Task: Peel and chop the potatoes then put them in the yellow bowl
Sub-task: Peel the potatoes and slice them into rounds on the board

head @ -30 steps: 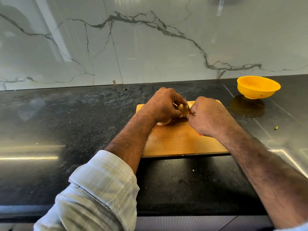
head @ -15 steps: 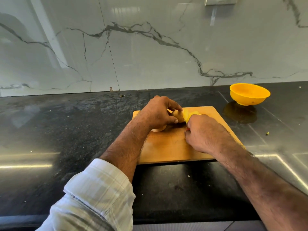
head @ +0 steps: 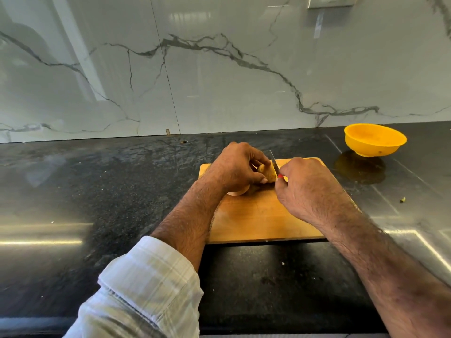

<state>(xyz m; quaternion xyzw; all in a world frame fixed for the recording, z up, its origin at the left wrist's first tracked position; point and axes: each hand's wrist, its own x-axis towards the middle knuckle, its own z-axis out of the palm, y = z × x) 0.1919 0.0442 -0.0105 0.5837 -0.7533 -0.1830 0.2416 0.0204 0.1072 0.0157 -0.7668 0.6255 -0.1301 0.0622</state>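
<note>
We see a black stone counter (head: 73, 191) under a marble wall (head: 219, 69). Wooden cutting board (head: 256, 220) sits mid-counter, square to us, so both forearms reach it straight on.

Yellow bowl (head: 375, 139) stands well apart from the board, back right near the wall. It looks empty from here. We judge it's parked clear of the cutting zone but within right-arm reach for the transfer later.

Left hand (head: 234, 167) comes in over the board's back left part, knuckles up, fingers curled over a potato (head: 269, 173), thumb tucked against its near side. Clamped firmly, we'd say to stop it rolling under the blade. Skin still shows brownish where visible, so peeling looks unfinished, though most of it is covered.

Right hand (head: 307, 189) is fisted around a knife (head: 273, 161), back of the hand toward us. Only a red sliver of handle shows at the thumb side. The blade sticks up and away from the fist, edge against the potato's right flank. Whether it's shaving skin or cutting through, we can't tell.

A pale rounded piece (head: 238, 192) pokes out from under the left wrist, resting on the board. Possibly another potato or a peeled one; too hidden to call.

Small greenish scrap (head: 402, 199) lies on the counter right of the board. Nothing chopped is visible yet, so we put the task early.
</note>
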